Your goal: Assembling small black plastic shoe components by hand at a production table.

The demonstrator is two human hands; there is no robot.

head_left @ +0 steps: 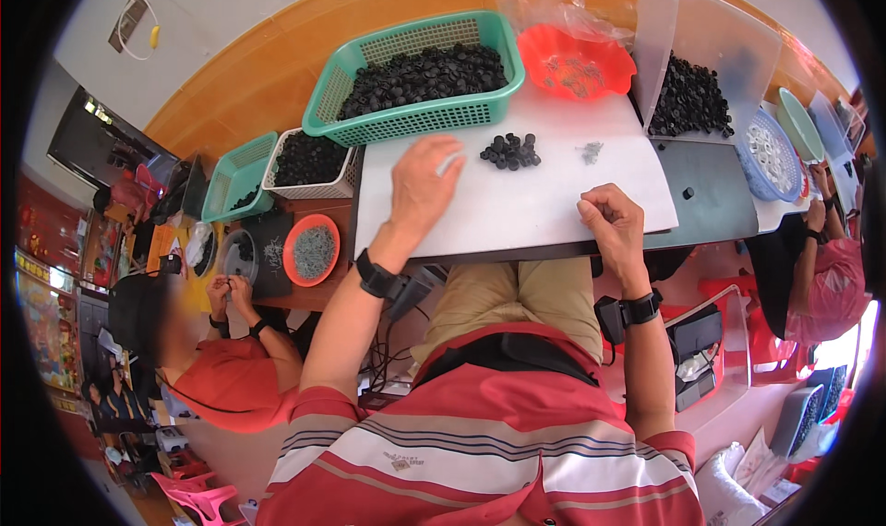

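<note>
My left hand (420,189) lies flat on the white table top (517,208), fingers stretched toward a small heap of black round parts (510,151); it holds nothing that I can see. My right hand (612,220) rests near the table's front edge with fingers curled in a loose fist; whether something small sits inside it cannot be told. A little cluster of small grey metal pieces (591,150) lies to the right of the black heap.
A green basket (420,76) full of black parts stands at the back, a red bowl (575,63) of metal pieces beside it, and a clear bin (701,74) of black parts to the right. People work at tables on both sides.
</note>
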